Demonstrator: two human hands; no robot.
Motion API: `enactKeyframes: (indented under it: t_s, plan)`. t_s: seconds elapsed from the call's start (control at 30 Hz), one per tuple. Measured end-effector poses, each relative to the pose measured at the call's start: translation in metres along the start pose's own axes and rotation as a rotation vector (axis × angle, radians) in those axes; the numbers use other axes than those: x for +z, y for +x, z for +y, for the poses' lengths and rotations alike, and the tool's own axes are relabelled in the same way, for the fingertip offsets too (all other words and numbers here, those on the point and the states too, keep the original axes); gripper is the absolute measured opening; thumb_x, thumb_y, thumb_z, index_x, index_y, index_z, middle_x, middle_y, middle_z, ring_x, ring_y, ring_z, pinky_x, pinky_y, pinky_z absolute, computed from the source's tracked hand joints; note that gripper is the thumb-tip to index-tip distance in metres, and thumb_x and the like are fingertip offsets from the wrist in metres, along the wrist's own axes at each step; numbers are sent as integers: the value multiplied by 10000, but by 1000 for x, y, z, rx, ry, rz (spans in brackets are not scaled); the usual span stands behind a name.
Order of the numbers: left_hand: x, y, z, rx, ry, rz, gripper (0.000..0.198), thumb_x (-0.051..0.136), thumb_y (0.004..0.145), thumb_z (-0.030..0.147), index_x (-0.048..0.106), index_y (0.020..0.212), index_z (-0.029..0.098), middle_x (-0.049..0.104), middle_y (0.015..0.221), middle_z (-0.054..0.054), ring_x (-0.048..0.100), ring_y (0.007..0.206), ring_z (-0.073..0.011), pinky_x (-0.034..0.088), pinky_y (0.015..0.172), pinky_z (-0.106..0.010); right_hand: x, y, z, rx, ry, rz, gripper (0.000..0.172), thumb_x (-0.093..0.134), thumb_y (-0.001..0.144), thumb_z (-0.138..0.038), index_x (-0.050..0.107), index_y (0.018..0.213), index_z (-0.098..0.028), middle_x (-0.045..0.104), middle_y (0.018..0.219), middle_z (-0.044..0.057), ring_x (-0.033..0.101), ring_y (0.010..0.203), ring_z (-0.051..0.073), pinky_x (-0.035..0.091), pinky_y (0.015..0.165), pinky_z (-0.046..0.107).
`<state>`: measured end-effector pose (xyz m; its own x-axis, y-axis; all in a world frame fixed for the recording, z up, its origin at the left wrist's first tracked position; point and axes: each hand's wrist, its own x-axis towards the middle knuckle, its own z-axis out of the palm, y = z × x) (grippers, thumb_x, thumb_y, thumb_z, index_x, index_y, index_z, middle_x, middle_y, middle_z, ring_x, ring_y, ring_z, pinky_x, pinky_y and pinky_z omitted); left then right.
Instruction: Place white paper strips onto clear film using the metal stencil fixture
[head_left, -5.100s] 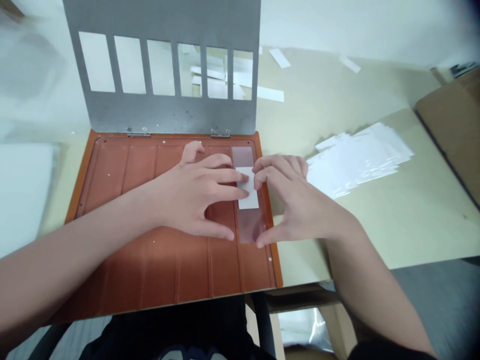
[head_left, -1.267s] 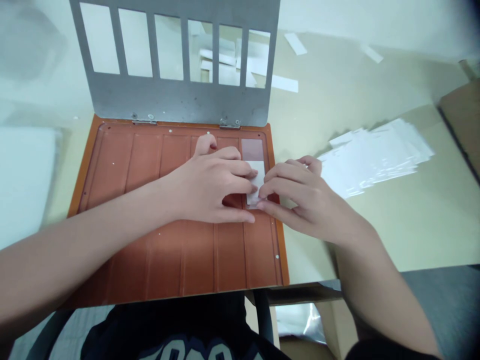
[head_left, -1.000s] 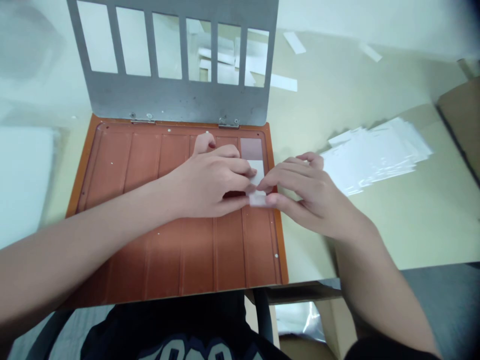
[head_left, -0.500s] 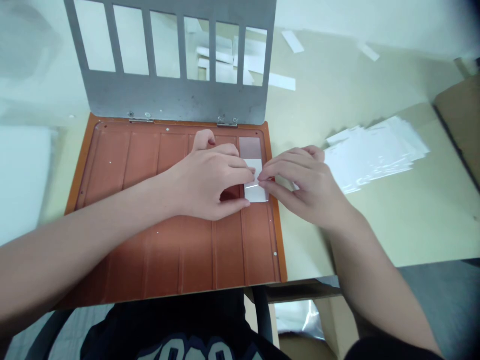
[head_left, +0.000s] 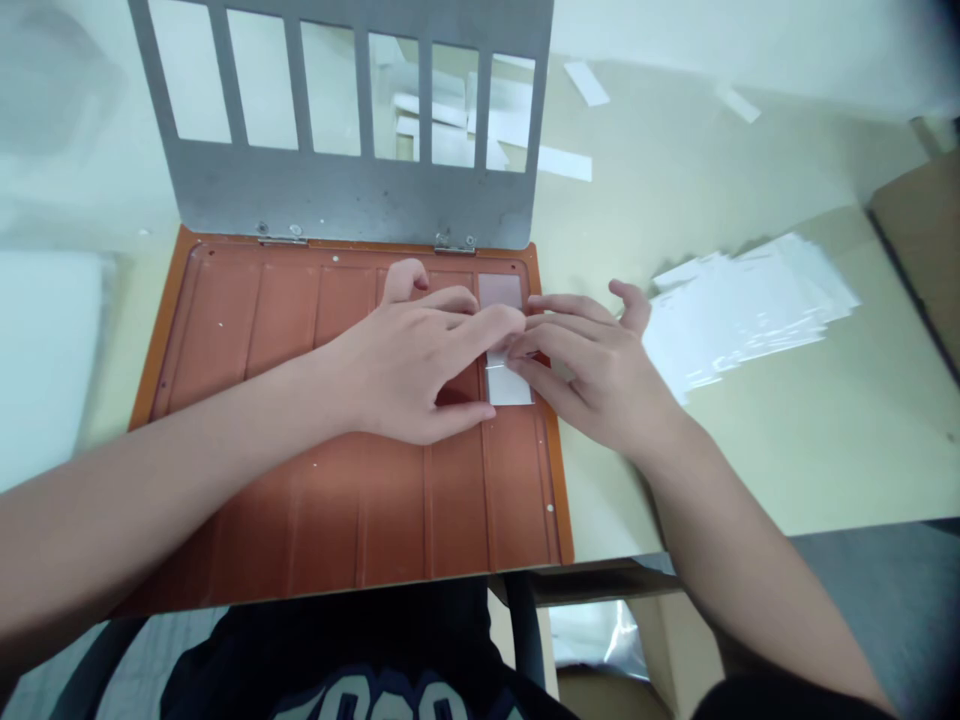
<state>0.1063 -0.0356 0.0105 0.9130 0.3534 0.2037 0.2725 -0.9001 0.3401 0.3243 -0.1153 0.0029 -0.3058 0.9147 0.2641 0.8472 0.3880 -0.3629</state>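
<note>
A small white card point(head_left: 511, 388) lies in the rightmost channel of the orange-brown grooved board point(head_left: 300, 500). Above it in that channel is a greyish, translucent piece point(head_left: 500, 290). My left hand point(head_left: 427, 360) reaches over the board with fingers stretched out, index fingertip over the upper part of the card and thumb apart at its lower left corner. My right hand point(head_left: 600, 365) comes in from the right, thumb and index finger brought together at the card; what they pinch, if anything, is hidden. The other right fingers extend beside my left index finger.
A grey metal frame point(head_left: 352, 195) with rectangular windows stands raised on hinges behind the board. White sheets point(head_left: 757, 300) lie piled to the right. Loose white strips point(head_left: 564, 163) are scattered behind. A cardboard box point(head_left: 926, 220) stands far right; another open box point(head_left: 667, 640) sits below the table edge.
My right hand has moved slightly left and its fingers have spread more. My left index finger has stretched further right over the card.
</note>
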Motion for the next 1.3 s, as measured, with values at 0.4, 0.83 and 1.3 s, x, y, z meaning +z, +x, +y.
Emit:
enactKeyframes:
  t_s: [0.4,0.83,1.3]
  plan:
    - [0,-12,40,274,348,88,282,506,983,341,706,1037,149,748,1067,-75,650,918,-243,421,846,-415,1,0,-7,41,-96,14,179,480,990,-219,643,924,-258,773,1043,-1,647,1158,265,129,1114,559]
    - [13,-23,66,90,375,-4,707,638,876,655,693,1235,49,708,1290,-122,649,1124,-274,446,956,-391,6,1,-5,44,-131,88,140,538,986,-245,650,901,-251,783,979,2,666,1132,267,167,1102,551]
    - [15,-23,66,63,335,-1,680,597,916,617,656,1270,40,693,1308,-125,601,1159,-268,406,938,-421,11,4,-1,66,-89,122,84,573,967,-251,644,925,-265,780,1022,-25,667,1092,240,170,1085,517]
